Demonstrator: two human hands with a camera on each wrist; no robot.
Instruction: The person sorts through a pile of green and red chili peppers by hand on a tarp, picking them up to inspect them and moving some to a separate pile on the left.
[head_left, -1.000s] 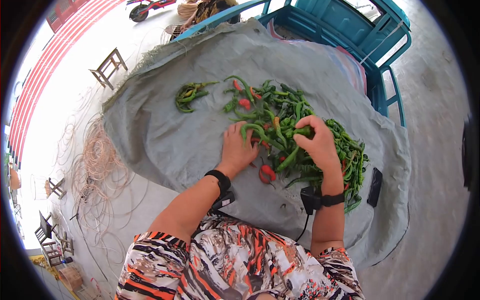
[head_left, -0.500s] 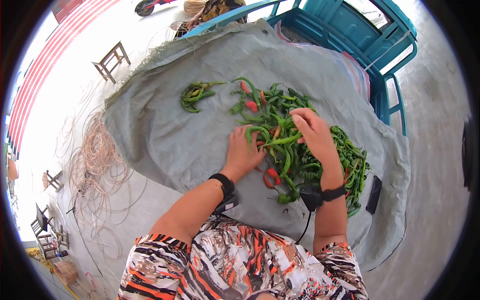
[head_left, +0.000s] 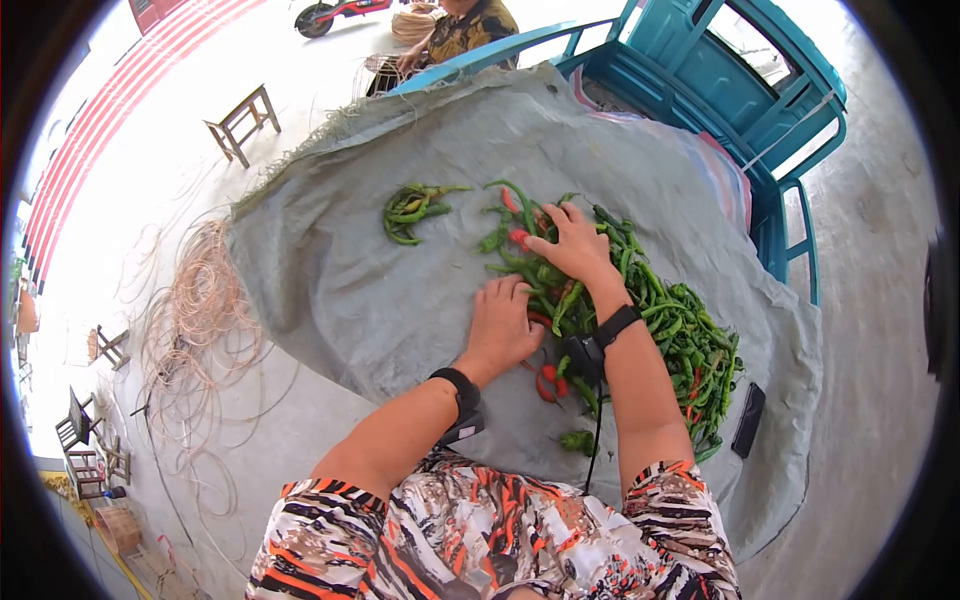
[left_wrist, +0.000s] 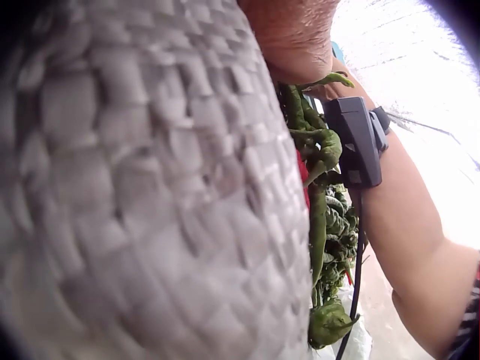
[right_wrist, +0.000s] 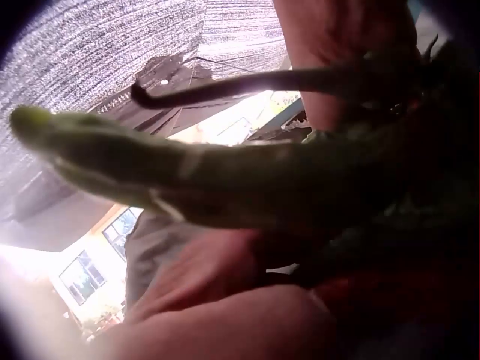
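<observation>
- Basically, peppers all over a grey sheet (head_left: 370, 310); two bare hands working at the pile's left side.
- Main pile of peppers (head_left: 690, 335): mostly green, some red, runs from the middle of the sheet to the right, near the phone (head_left: 748, 420).
- Small bunch of green peppers (head_left: 405, 214): lies by itself at upper left, apart from the pile.
- Left hand (head_left: 503, 325): back up, low over the sheet at the pile's near-left edge, fingers bent downward. Can't tell if they grip a pepper; left wrist view mostly sheet, fingertips not shown.
- Right hand (head_left: 578, 243): over the pile's upper-left part, thumb and fingers set wide apart. No pepper clearly gripped; right wrist view too dark to confirm contact.
- Long pepper (right_wrist: 187, 169) crosses the right wrist view, very close to the lens.
- Red peppers (head_left: 550, 383) just below the left hand; one loose green pepper (head_left: 577, 441) off the pile, toward the person.
- Progress, my read: early to partway. Only the small bunch looks set aside; most peppers sit in the big heap, so plenty left to handle.
- Peppers between the hands look loose and mixed, green with red; nothing neat there yet.
</observation>
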